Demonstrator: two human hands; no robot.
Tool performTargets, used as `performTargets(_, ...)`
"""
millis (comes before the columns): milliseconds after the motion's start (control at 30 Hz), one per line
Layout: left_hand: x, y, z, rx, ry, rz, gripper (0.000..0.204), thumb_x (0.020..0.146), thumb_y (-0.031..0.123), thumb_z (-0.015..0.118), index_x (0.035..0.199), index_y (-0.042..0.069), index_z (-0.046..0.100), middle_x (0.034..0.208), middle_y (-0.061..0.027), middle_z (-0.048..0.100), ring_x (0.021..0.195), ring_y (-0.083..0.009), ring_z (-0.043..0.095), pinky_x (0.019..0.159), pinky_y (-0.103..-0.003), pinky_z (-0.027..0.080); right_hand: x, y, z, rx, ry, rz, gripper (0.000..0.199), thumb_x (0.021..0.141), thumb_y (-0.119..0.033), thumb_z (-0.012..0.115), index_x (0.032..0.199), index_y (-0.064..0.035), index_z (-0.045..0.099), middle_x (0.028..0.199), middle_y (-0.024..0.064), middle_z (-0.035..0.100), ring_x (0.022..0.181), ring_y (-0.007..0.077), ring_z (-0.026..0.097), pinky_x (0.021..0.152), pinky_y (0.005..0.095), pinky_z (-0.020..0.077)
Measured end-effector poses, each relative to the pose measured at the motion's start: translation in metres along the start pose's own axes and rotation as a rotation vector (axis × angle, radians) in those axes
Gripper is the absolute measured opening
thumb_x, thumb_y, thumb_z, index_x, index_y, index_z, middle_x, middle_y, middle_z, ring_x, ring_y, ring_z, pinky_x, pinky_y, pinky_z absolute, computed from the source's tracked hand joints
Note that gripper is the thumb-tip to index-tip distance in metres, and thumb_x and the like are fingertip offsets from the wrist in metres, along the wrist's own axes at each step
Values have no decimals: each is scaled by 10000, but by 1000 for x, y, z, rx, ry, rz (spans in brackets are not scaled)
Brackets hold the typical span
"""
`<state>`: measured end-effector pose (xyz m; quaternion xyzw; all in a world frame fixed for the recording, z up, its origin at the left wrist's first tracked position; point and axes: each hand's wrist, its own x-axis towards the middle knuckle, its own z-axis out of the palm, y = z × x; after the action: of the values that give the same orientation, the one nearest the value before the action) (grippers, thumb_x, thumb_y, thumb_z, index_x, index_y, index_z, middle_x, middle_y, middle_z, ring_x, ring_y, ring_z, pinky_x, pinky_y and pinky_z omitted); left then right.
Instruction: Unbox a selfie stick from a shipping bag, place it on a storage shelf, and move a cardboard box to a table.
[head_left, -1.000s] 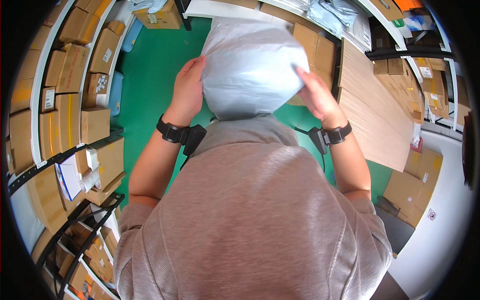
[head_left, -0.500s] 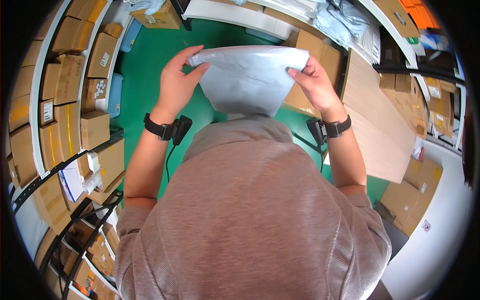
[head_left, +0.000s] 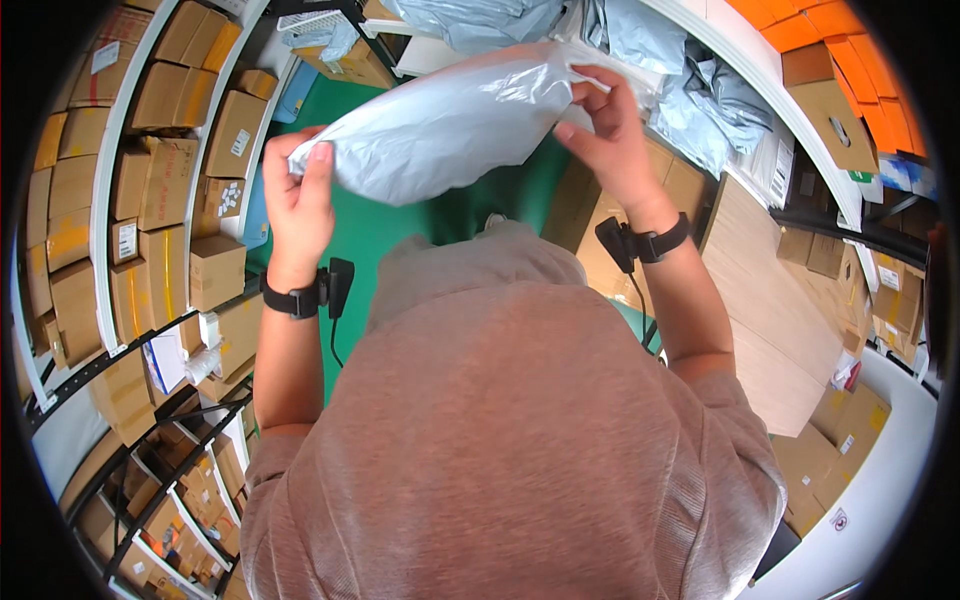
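Observation:
A silver-grey plastic mailing bag (head_left: 430,125) is stretched between my hands, in front of my body. It slants, its right end higher than its left, and looks flattish and a little creased. My left hand (head_left: 300,205) pinches the left end, thumb on the near side and fingers behind. At the other end my right hand (head_left: 612,140) has its curled fingers at the bag's edge, with the thumb lower down and somewhat apart from them. Part of that grip is hidden by the bag. Each wrist wears a black strap with a small device and cable.
Racks of cardboard boxes (head_left: 165,185) line the left. Grey plastic bags (head_left: 700,110) lie heaped on a white shelf at the far right. A large open-looking carton (head_left: 625,225) and a pale wooden board (head_left: 765,290) stand to the right, over a green floor (head_left: 345,105).
The mailing bag has been lifted away from my body and tilted, right end up. My left hand moved left and slightly down; my right hand rose. The view has shifted slightly.

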<state>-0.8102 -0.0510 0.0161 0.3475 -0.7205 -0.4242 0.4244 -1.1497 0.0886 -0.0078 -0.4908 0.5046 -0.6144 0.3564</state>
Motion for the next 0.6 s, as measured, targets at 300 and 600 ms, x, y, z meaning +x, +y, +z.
performTargets(300, 72, -28, -23, -199, 81, -86, 141, 1085, 179, 538, 1150, 59, 501, 1018, -23, 591, 918, -76, 510, 872, -263, 432, 44, 40, 25, -353, -3, 177, 943, 761, -163, 895, 1524, -22, 358, 1385, 184, 591, 1344, 288, 512, 1129, 419, 400)
performTargets(600, 221, -98, -22, -749, -193, -435, 340, 1076, 294, 552, 1323, 61, 527, 1227, -94, 648, 1084, -180, 643, 949, -343, 526, 113, 44, 49, 65, -107, 429, 496, 901, -153, 777, 1338, -2, 599, 1219, 82, 695, 1104, 158, 650, 988, 333, 509)
